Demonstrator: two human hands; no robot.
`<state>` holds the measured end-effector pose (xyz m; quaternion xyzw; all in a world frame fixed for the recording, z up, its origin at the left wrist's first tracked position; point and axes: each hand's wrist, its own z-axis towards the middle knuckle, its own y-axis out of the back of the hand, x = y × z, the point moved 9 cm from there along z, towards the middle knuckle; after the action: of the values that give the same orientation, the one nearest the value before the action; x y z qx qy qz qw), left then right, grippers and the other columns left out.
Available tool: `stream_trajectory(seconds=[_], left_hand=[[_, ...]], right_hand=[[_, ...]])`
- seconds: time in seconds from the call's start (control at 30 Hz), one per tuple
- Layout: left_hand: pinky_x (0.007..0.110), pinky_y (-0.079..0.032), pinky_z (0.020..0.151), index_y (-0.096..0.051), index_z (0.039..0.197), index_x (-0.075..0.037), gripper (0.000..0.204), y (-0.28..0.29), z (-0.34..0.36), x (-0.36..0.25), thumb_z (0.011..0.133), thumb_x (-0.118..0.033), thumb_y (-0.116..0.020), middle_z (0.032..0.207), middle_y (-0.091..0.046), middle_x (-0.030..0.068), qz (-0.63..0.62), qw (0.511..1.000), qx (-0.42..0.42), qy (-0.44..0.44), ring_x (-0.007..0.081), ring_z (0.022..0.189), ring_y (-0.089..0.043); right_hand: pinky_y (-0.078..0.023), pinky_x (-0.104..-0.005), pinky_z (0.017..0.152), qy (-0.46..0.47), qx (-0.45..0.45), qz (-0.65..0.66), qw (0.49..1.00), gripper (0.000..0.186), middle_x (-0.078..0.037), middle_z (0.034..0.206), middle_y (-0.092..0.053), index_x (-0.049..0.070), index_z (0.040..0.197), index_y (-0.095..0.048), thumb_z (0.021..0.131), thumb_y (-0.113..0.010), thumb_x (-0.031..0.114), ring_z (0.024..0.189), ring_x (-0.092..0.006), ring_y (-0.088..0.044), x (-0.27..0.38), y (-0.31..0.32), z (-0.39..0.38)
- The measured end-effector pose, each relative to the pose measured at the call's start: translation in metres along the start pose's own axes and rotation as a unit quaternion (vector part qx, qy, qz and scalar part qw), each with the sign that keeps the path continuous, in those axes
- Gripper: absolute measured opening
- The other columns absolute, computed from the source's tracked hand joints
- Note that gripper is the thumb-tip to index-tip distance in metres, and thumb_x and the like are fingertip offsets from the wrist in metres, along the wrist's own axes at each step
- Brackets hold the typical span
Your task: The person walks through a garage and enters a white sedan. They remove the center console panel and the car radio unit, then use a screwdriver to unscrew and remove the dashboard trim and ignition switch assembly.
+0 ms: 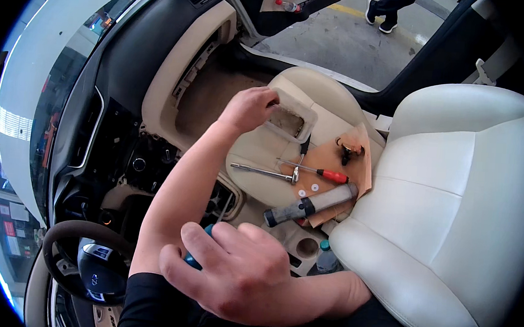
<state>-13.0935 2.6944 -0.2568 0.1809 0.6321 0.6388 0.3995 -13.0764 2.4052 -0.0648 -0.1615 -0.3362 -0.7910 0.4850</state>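
Note:
My left hand (253,108) reaches across the passenger seat (255,178), fingers closed on the edge of a translucent plastic tray (288,134). In the foreground, my right hand (233,271) grips a teal-handled screwdriver (191,260), its shaft pointing away from me. On the seat and a brown cardboard sheet (325,156) lie a ratchet (264,171), a red-handled screwdriver (334,175), a grey-and-black cylindrical work light (314,203), two white washers (302,193) and a small dark metal part (349,152). The inside of the tray is too small to make out clearly.
The steering wheel (65,235) and partly dismantled dashboard (144,158) are on the left. A white seat backrest (429,199) fills the right. A bottle (328,259) stands by the cupholder (306,247). Beyond the open door (269,18), a person's legs (385,8) show.

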Motion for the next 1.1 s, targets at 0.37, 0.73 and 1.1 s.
stream_trajectory(seconds=[0.37,0.73,1.1], left_hand=[[0.032,-0.057,0.077,-0.074,0.113,-0.001,0.028,0.079,-0.182,0.102,0.102,-0.026,-0.074,0.095,-0.077,0.0063,-0.206,0.844,-0.365,0.335,0.0147,0.080,-0.070],[0.039,-0.054,0.101,-0.063,0.139,-0.007,0.040,0.040,-0.305,0.136,0.118,-0.034,-0.041,0.132,-0.071,0.0118,-0.709,0.463,-0.450,0.284,0.0239,0.115,-0.068],[0.039,-0.032,0.110,-0.075,0.125,-0.019,0.030,0.054,-0.306,0.190,0.113,-0.037,-0.054,0.134,-0.068,-0.0030,-0.590,0.568,-0.456,0.349,0.0140,0.129,-0.051]], right_hand=[[-0.056,-0.0348,0.068,-0.028,-0.014,-0.012,0.999,0.025,-0.013,0.111,-0.070,0.010,0.105,-0.068,0.083,-0.078,0.004,0.085,-0.0261,-0.072,-0.025,-0.009,0.009],[-0.060,-0.0431,0.093,0.008,0.001,0.115,0.993,0.023,-0.022,0.128,-0.070,0.004,0.106,-0.060,0.089,-0.073,-0.006,0.112,-0.0373,-0.072,-0.028,-0.097,-0.013],[-0.055,-0.0452,0.103,-0.027,0.068,0.093,0.993,0.017,-0.023,0.138,-0.065,0.003,0.109,-0.059,0.098,-0.071,-0.003,0.123,-0.0393,-0.068,-0.034,-0.126,-0.022]])
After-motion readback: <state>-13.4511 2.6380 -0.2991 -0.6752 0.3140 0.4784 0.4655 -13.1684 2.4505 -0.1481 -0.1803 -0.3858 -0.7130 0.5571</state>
